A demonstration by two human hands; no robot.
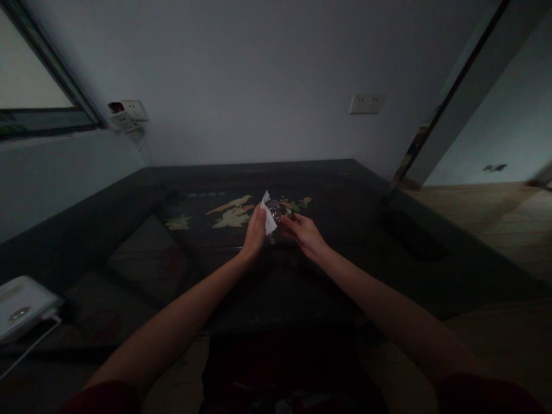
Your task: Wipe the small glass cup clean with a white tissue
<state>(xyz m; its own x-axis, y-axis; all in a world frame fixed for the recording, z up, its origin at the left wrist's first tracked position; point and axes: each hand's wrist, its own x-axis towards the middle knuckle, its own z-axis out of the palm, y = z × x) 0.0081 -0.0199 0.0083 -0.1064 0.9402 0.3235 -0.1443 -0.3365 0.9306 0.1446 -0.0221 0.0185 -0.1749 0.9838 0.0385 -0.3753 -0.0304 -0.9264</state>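
Observation:
Above the dark tabletop, my left hand is closed on a white tissue, its thumb over the sheet. The tissue lies against the left side of a small shiny, rounded object; in this dim light I cannot make out whether it is glass or metal. From the right, my right hand grips that object between thumb and fingers. The two hands are close together, with the object and tissue between them. Fingers partly hide the object's lower right side.
The dark glossy table bears a printed bird-and-flower picture. A white device with a cable is at the left edge. Wall sockets are on the back wall, and an adapter is plugged in at left.

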